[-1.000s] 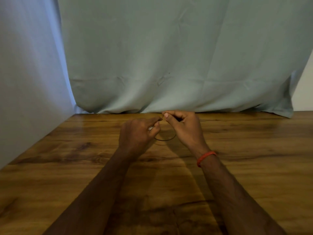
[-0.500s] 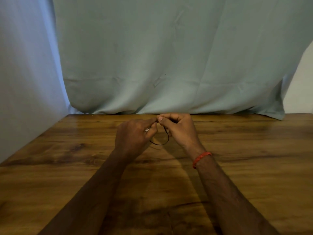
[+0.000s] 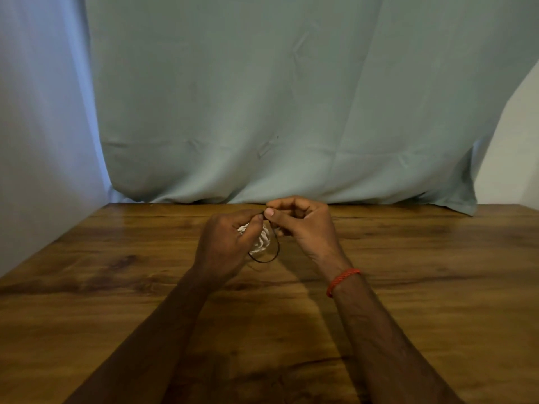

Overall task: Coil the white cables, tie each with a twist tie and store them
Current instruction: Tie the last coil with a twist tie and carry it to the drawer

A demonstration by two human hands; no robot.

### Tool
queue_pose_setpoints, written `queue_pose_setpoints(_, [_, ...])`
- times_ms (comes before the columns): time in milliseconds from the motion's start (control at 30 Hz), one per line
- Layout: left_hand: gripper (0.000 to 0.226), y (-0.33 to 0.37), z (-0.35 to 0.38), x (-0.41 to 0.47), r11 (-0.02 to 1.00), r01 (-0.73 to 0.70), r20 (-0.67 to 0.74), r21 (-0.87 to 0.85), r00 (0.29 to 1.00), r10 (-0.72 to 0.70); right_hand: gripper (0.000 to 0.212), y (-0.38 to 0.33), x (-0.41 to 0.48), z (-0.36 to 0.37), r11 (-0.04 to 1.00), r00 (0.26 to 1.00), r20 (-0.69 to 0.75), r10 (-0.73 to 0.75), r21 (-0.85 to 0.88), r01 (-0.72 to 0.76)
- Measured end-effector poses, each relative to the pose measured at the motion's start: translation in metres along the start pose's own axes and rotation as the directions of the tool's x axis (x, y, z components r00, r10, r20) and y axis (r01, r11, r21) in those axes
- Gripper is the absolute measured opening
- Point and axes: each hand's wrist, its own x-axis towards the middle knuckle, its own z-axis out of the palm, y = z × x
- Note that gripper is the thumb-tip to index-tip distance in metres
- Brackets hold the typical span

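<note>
A wooden table [image 3: 408, 287] with dark grain ran up to a pale green cloth [image 3: 291, 112] hung as a backdrop just beyond the fingers. A bluish sheet [image 3: 43, 141] lay off to their left and a strip of white wall [image 3: 510, 156] far to their right. Over the far part of the table a person's two bare hands met fingertip to fingertip.

The left hand [image 3: 224, 246] curled its fingers round a small coil of white cable [image 3: 262, 242]. The coil showed in the gap between the hands, though the left knuckles hid much of it. The right hand [image 3: 303, 225] pressed thumb and forefinger together on the top of a thin dark twist tie [image 3: 269, 260], its other fingers curled behind. The left thumb and forefinger met it at the same spot.

Below the pinching fingertips the tie hung in a loop round the near side of the coil, low over the table. Whether it touched the wood could not be told. A red thread bracelet [image 3: 342, 279] sat on the right wrist, well back of the fingers.

Half a second before, the cable had shown only as a glint by the left fingers. Now its white turns were plain, and the hands remained pinched together near the table's far edge.
</note>
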Motion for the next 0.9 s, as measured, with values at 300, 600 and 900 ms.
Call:
queue_pose_setpoints(300, [0.020,0.007,0.005,0.008,0.826,0.380,-0.051,-0.417,0.897,-0.439,0.006,0.008,-0.002,-0.006,0.767,0.939,0.106,-0.327,-0.551,0.329])
queue_pose_setpoints(600, [0.026,0.020,0.006,0.007,0.782,0.303,0.101,-0.545,0.949,-0.298,0.006,0.007,-0.001,0.000,0.914,0.968,-0.033,-0.247,-0.339,0.222])
queue_pose_setpoints(900, [0.019,0.002,0.001,0.005,0.803,0.417,0.061,-0.425,0.898,-0.435,0.018,-0.016,0.010,-0.022,0.964,0.907,-0.412,-0.089,0.195,0.184])
